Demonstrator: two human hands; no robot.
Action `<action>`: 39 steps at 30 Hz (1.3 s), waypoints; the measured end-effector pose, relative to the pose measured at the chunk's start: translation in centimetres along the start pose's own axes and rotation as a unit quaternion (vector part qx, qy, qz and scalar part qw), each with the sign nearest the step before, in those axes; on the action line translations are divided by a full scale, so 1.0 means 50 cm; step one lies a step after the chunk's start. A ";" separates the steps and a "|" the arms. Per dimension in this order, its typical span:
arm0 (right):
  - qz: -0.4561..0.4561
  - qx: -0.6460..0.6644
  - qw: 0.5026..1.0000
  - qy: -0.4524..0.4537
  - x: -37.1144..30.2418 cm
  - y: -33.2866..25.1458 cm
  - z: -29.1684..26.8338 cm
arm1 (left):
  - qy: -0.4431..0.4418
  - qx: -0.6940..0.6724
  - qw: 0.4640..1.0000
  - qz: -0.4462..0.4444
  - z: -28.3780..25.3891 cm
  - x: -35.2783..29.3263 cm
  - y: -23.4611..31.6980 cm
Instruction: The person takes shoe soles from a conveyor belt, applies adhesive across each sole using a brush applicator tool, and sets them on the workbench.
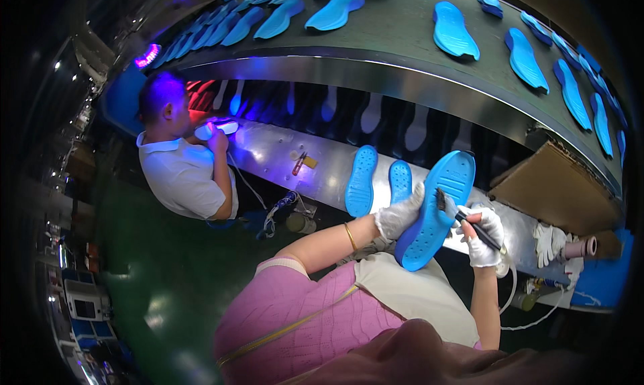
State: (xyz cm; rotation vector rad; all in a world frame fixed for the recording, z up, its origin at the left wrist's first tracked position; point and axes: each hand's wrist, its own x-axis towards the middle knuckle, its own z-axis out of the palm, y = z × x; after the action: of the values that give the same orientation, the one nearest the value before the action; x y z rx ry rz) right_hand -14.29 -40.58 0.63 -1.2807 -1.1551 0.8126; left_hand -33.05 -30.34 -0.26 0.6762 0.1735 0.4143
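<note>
A blue shoe sole (424, 241) is tilted up in front of me, its studded inner face toward me. My left hand (400, 217), in a white glove, grips the sole along its left edge. In my right hand (484, 236), gloved with the fingertips bare, is a black-handled brush (477, 230). Its dark bristles touch the sole near the middle. A thin pale tube hangs down beside my right wrist. Just beyond the held sole, two more blue soles (363, 181) lie on the metal bench; my left hand and the held sole partly cover the nearer one.
A conveyor belt (402, 29) carrying several blue soles runs above the metal bench (268, 140). To the left, another person (181, 157) holds a sole under purple light. Cardboard (547, 190) leans at the right, near white gloves (547, 243) and a pinkish roll (580, 248).
</note>
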 end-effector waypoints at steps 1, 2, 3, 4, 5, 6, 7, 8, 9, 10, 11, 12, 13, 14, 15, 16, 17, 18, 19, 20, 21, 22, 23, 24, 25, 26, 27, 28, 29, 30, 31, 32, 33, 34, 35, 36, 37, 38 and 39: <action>-0.068 0.002 0.998 -0.013 0.001 0.001 0.013 | 0.021 0.016 1.000 -0.003 -0.017 0.002 -0.008; -0.085 -0.001 0.996 -0.027 0.004 -0.018 0.035 | 0.044 0.029 0.999 -0.007 -0.031 0.009 -0.018; -0.053 0.035 0.997 -0.050 0.003 -0.034 0.045 | 0.049 0.028 0.998 -0.002 -0.045 0.015 -0.027; -0.020 0.068 0.995 -0.068 0.006 -0.044 0.050 | 0.064 0.022 0.998 0.011 -0.048 0.025 -0.016; 0.006 0.085 0.995 -0.060 0.010 -0.032 0.037 | 0.077 0.016 0.997 0.022 -0.052 0.034 -0.005; -0.018 0.096 0.994 -0.044 0.021 -0.021 0.028 | 0.075 0.014 0.997 0.021 -0.053 0.042 0.003; -0.025 0.059 0.998 -0.014 0.031 -0.022 0.027 | 0.060 0.003 0.996 0.059 -0.040 0.052 0.017; -0.029 0.021 0.999 0.018 0.039 -0.025 0.025 | 0.043 -0.011 0.994 0.095 -0.024 0.062 0.026; -0.120 -0.017 0.993 0.014 0.051 -0.024 0.039 | 0.003 -0.053 0.994 0.097 -0.013 0.071 0.037; -0.106 -0.008 0.994 0.005 0.047 -0.031 0.055 | -0.005 -0.029 0.994 0.103 -0.020 0.080 0.044; -0.156 -0.045 0.987 -0.017 0.050 -0.040 0.061 | -0.014 -0.047 0.991 0.121 -0.016 0.091 0.053; -0.144 -0.045 0.987 -0.048 0.051 -0.056 0.072 | -0.013 -0.063 0.987 0.147 -0.019 0.088 0.060; -0.125 -0.016 0.989 -0.083 0.056 -0.062 0.074 | -0.017 -0.100 0.982 0.157 -0.021 0.088 0.065; 0.019 0.103 0.991 -0.085 0.050 -0.058 0.068 | -0.022 -0.139 0.978 0.157 -0.021 0.096 0.070; 0.043 0.125 0.990 -0.055 0.049 -0.060 0.061 | -0.031 -0.159 0.974 0.155 -0.017 0.103 0.072; 0.061 0.149 0.986 -0.032 0.051 -0.061 0.060 | -0.020 -0.134 0.975 0.175 -0.020 0.101 0.073; -0.026 0.069 0.997 -0.014 0.053 -0.053 0.061 | -0.038 -0.129 0.974 0.182 -0.020 0.099 0.076; -0.111 -0.013 0.994 0.004 0.051 -0.045 0.064 | -0.055 -0.125 0.972 0.189 -0.020 0.100 0.080; -0.141 -0.003 0.990 -0.024 0.050 -0.063 0.073 | -0.046 -0.135 0.969 0.202 -0.018 0.100 0.084; -0.130 -0.032 0.990 -0.048 0.040 -0.057 0.077 | -0.035 -0.145 0.965 0.216 -0.016 0.102 0.087; -0.084 0.018 0.993 -0.082 0.034 -0.066 0.074 | -0.079 -0.164 0.957 0.225 -0.022 0.109 0.087; -0.039 0.071 0.990 -0.116 0.031 -0.073 0.071 | -0.122 -0.181 0.948 0.233 -0.021 0.111 0.092; 0.016 0.162 0.980 -0.114 0.034 -0.072 0.062 | -0.141 -0.215 0.942 0.217 -0.018 0.110 0.093; 0.071 0.253 0.958 -0.111 0.036 -0.070 0.054 | -0.141 -0.218 0.942 0.213 -0.013 0.109 0.095; 0.043 0.282 0.958 -0.041 0.037 -0.070 0.060 | -0.127 -0.196 0.947 0.222 -0.006 0.109 0.101; 0.035 0.196 0.979 -0.039 0.040 -0.070 0.040 | -0.112 -0.174 0.951 0.231 -0.004 0.108 0.105; 0.018 0.150 0.988 -0.035 0.039 -0.073 0.041 | -0.173 -0.154 0.947 0.223 -0.013 0.107 0.109; 0.002 0.103 0.994 -0.032 0.037 -0.074 0.044 | -0.173 -0.157 0.947 0.220 -0.020 0.108 0.112; -0.042 0.078 0.995 -0.051 0.041 -0.073 0.048 | -0.163 -0.088 0.957 0.223 -0.028 0.111 0.115; -0.004 0.087 0.993 -0.074 0.041 -0.079 0.044 | -0.153 -0.019 0.962 0.224 -0.035 0.113 0.119; -0.015 0.073 0.992 -0.098 0.044 -0.074 0.038 | -0.102 0.096 0.963 0.229 -0.033 0.113 0.132; -0.025 0.059 0.991 -0.121 0.048 -0.068 0.032 | -0.102 0.094 0.964 0.226 -0.032 0.116 0.138; 0.067 0.070 0.987 -0.128 0.050 -0.065 0.029 | -0.105 0.117 0.965 0.210 -0.032 0.120 0.143; 0.112 0.080 0.983 -0.121 0.057 -0.078 0.029 | -0.108 0.141 0.965 0.193 -0.034 0.121 0.147; 0.125 0.079 0.980 -0.133 0.066 -0.075 0.026 | -0.088 0.169 0.964 0.185 -0.038 0.120 0.152; 0.138 0.077 0.977 -0.145 0.075 -0.072 0.022 | -0.088 0.168 0.965 0.182 -0.037 0.122 0.153; 0.208 0.044 0.961 -0.176 0.087 -0.101 0.007 | -0.104 0.186 0.962 0.171 -0.027 0.127 0.158; 0.202 0.040 0.960 -0.189 0.086 -0.086 -0.005 | -0.120 0.204 0.958 0.161 -0.015 0.130 0.163; 0.174 0.104 0.962 -0.181 0.084 -0.088 -0.005 | -0.107 0.197 0.964 0.143 -0.001 0.126 0.165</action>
State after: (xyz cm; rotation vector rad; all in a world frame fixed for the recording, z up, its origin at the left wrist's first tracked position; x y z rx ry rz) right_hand -13.51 -37.38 5.75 -1.2046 -1.1030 1.4395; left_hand -29.97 -21.82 4.82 1.1388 -0.0514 0.5865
